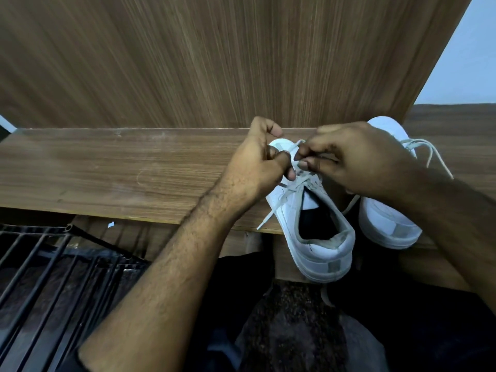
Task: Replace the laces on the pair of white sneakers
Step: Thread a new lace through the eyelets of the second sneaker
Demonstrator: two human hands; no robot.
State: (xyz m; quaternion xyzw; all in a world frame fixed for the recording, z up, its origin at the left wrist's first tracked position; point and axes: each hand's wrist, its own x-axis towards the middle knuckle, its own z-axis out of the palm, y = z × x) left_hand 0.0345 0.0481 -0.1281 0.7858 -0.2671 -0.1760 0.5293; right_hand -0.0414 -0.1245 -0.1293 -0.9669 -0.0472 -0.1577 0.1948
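Here, near sneaker (312, 226) toe away, heel overhanging shelf (107, 173), both hands pinching lace (295, 167)

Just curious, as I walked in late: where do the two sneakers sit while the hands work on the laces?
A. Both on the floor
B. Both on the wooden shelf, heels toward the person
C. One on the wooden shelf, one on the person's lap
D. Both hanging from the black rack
B: both hands, left hand and right hand, pinch the lace of the near sneaker, and the other sneaker stands beside it on the shelf, heels toward the person.
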